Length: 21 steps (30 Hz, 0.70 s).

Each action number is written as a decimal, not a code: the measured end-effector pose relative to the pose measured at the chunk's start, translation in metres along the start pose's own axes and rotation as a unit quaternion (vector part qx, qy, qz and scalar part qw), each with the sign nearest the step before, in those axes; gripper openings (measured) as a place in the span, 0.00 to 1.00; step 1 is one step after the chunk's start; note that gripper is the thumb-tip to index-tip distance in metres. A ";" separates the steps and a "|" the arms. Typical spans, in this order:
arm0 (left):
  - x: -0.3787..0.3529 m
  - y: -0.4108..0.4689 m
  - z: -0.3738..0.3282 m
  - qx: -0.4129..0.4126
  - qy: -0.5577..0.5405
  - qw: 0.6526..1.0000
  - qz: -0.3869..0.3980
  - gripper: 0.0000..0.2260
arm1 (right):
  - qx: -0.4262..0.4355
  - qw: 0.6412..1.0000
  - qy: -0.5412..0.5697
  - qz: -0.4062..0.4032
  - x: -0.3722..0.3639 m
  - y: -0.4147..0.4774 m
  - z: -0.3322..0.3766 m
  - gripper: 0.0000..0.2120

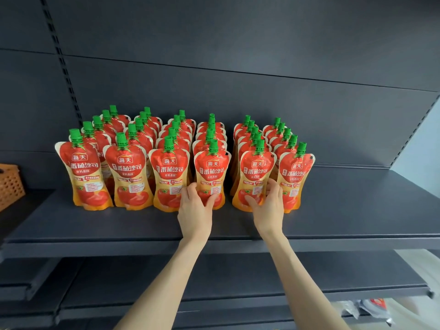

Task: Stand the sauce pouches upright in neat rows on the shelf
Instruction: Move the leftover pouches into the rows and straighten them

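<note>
Your forearms (238, 270) reach up over the lower shelf (357, 272), and each hand holds one front pouch.

Your left hand (194, 206) grasps the low part of the fourth front pouch (212, 170), counted from the left: the fingers curl round its left edge and the thumb lies on its face. Your right hand (267, 206) grasps the fifth front pouch (256, 172) the same way, thumb on the face, fingers round the right edge, just beside the sixth one. Both pouches stand upright on the dark shelf (357, 210). The sauce pouches (126, 167) stand in six rows, running back toward the rear wall, green caps up. A gap separates the fourth and fifth rows. A woven basket (9, 184) sits at the far left.
</note>
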<state>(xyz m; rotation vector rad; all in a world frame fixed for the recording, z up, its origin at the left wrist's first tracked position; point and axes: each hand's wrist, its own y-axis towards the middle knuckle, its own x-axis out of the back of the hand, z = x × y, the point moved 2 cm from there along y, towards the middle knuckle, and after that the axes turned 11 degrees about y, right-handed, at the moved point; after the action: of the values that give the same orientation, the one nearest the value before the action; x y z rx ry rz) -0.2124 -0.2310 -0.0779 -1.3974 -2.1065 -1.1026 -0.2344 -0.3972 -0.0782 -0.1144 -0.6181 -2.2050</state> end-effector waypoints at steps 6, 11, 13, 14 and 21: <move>-0.001 0.001 0.002 -0.007 -0.013 1.000 -0.001 0.24 | 0.000 1.000 0.012 0.003 -0.002 0.000 0.000 0.30; -0.002 0.001 0.004 -0.012 -0.014 1.000 0.000 0.24 | 0.004 1.000 0.011 0.006 -0.001 0.000 -0.002 0.30; -0.002 0.001 0.004 -0.012 -0.013 1.000 0.001 0.24 | 0.003 1.000 0.009 0.006 -0.002 0.000 -0.002 0.31; -0.002 0.001 0.004 -0.012 -0.012 1.000 0.003 0.24 | 0.001 1.000 0.007 0.007 -0.002 0.000 -0.002 0.31; -0.001 0.000 0.005 -0.017 -0.001 1.000 0.010 0.25 | -0.001 1.000 0.003 0.007 0.000 -0.002 0.000 0.31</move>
<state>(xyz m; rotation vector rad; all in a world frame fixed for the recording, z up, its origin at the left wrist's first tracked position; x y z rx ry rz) -0.2112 -0.2278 -0.0819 -1.4326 -2.0798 -1.1351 -0.2357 -0.3967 -0.0791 -0.1127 -0.6103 -2.1908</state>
